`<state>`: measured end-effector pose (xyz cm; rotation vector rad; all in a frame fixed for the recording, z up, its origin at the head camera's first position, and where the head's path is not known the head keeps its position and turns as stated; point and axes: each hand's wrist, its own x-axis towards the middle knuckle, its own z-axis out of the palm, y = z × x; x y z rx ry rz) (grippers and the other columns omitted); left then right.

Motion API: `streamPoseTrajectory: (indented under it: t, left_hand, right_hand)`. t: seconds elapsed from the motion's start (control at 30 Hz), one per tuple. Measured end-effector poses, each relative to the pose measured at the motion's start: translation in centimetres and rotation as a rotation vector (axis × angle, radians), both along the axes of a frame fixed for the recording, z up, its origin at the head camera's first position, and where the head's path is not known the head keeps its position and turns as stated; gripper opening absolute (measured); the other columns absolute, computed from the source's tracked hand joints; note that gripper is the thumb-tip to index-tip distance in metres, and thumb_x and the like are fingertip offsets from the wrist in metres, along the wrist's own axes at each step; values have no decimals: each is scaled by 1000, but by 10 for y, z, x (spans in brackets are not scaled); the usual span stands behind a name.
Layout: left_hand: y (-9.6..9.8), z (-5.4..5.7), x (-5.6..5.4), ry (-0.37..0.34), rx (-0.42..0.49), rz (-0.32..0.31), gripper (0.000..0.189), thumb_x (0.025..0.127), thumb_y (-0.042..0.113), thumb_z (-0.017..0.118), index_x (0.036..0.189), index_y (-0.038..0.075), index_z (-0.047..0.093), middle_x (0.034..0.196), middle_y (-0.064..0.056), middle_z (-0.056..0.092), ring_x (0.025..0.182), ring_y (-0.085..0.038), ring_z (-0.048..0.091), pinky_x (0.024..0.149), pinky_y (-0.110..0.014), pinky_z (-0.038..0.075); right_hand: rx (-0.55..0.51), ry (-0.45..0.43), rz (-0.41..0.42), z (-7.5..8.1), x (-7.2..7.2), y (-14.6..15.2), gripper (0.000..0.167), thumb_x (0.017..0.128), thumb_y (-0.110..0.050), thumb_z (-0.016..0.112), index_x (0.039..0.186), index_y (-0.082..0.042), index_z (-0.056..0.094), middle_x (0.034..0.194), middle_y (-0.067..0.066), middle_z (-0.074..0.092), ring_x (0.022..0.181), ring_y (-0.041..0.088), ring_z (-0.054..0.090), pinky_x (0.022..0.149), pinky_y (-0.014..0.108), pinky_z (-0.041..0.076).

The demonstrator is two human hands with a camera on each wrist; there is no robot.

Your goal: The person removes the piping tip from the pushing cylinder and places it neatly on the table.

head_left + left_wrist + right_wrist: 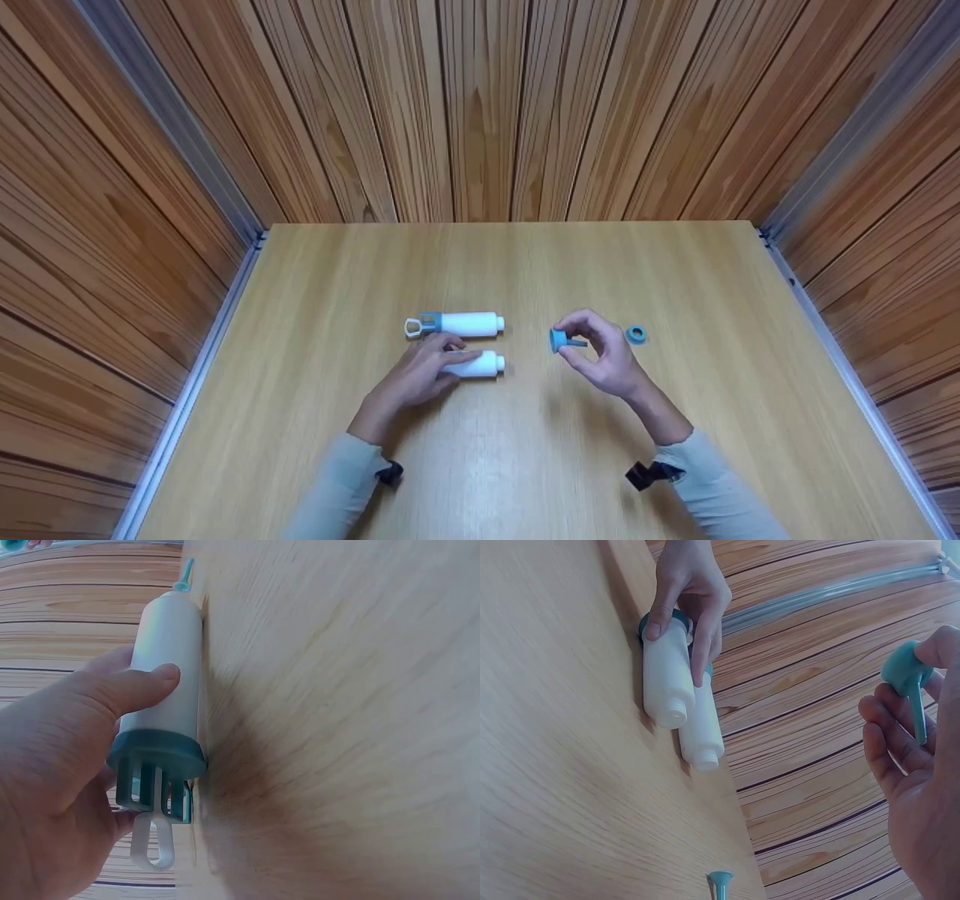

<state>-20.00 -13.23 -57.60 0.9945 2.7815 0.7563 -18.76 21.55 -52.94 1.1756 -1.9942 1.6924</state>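
Note:
My left hand [427,367] grips the nearer syringe [474,364], a white barrel lying on the table. In the left wrist view its teal end cap [157,750] and white loop handle [153,841] show, with the thumb along the barrel. Its bare narrow tip [675,714] points to the right hand. A second syringe [469,325] of the same kind lies just beyond it, loop handle to the left. My right hand [604,356] pinches a teal funnel-shaped nozzle [909,673] between thumb and fingers, raised above the table with its thin spout toward the palm.
Another teal nozzle [636,334] lies on the table right of the right hand. Slatted wood-pattern walls [480,112] close in the back and sides. Metal rails [187,397] run along the table's left and right edges. A dark strap [654,475] circles each sleeve.

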Motion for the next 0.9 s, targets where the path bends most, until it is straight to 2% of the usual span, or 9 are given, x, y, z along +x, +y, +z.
streamPoseTrajectory:
  t: [0.2,0.43,0.53,0.73,0.9]
  left_hand:
    - [0,1,1,6,28,11,58,100,11,85,155,19,70,150,-16,65,142,-39,62,120,-64,51]
    - [1,1,1,104,53,16,53,97,12,89,148,20,76,150,-14,67,144,-37,63,121,-64,51]
    - [2,0,1,120,65,21,53,96,10,89,146,19,77,148,-14,68,143,-38,63,119,-64,52]
    - [5,2,3,76,51,47,55,95,11,90,148,18,76,151,-14,67,145,-39,62,120,-67,47]
    - [7,6,4,52,75,47,56,97,13,89,150,18,74,153,-15,66,146,-40,60,122,-68,44]
  right_hand:
    - [5,-7,-6,2,-2,0,37,87,29,65,121,17,64,105,21,70,105,2,72,100,16,60]
    - [-7,-5,-16,6,-7,0,37,87,29,64,121,17,63,104,19,70,102,2,70,95,16,59]
    - [-6,-16,-23,5,-7,0,36,87,29,65,121,17,64,105,16,71,102,1,70,93,16,59]
    - [0,-47,-45,-1,-7,3,35,88,28,66,121,17,64,105,14,72,102,0,70,94,16,60]
    - [-4,-64,-62,-8,-9,4,34,89,27,66,121,16,64,106,14,72,102,0,70,96,16,60]
